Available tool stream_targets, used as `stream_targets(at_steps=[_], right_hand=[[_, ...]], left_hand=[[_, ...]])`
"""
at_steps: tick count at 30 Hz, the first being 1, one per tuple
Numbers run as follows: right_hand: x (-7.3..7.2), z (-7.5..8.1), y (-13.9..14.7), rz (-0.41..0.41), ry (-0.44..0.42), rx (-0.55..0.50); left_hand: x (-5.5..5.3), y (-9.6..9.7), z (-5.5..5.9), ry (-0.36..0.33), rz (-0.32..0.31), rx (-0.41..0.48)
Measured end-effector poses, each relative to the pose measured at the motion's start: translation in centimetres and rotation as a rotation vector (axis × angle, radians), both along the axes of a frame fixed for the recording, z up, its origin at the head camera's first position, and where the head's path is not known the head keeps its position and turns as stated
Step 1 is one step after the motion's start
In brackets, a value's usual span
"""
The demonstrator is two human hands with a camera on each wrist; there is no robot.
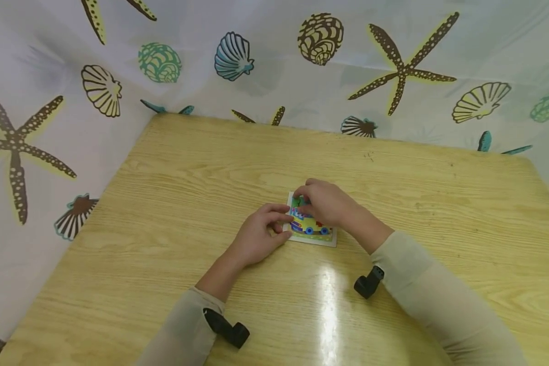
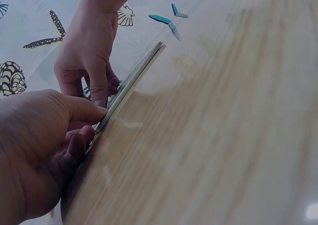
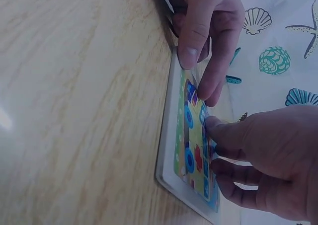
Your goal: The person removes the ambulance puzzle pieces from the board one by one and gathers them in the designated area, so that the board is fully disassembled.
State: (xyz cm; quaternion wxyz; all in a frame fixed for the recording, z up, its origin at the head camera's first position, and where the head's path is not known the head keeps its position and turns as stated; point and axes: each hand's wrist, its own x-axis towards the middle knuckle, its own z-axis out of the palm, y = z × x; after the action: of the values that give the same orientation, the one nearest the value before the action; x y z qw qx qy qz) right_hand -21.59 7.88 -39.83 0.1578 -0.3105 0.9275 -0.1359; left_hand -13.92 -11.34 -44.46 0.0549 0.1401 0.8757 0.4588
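A small picture board (image 1: 317,235) with a white border and a colourful yellow car picture with blue wheels lies on the table. My left hand (image 1: 259,235) grips its left edge, with the thumb at the near corner. In the right wrist view, that thumb (image 3: 189,57) lies on the white border (image 3: 170,113) and a finger reaches onto the picture. My right hand (image 1: 328,204) comes down over the upper part, its thumb and curled fingers touching the picture. I cannot tell whether a loose piece is between them. The hand covers the upper right of the picture.
The wood-grain table (image 1: 201,168) extends around the board on all sides. A white curtain (image 1: 274,61) printed with shells and starfish hangs along its back and left edges. Small black devices (image 1: 226,328) are strapped over both sleeves.
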Motion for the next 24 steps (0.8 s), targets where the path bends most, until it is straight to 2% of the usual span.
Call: stream_targets(at_steps=[12,18,24], right_hand=[[0.09,0.31,-0.23,0.064,0.052,0.039],[0.29,0.34,-0.29,0.076,0.004,0.067],[-0.48,0.49,-0.35,0.093,0.017,0.088]], left_hand=[[0.07,-0.01,0.29,-0.018,0.007,0.017],[0.35,0.05,0.13,-0.031,0.002,0.009],[0.29,-0.01,-0.05,-0.021,-0.001,0.022]])
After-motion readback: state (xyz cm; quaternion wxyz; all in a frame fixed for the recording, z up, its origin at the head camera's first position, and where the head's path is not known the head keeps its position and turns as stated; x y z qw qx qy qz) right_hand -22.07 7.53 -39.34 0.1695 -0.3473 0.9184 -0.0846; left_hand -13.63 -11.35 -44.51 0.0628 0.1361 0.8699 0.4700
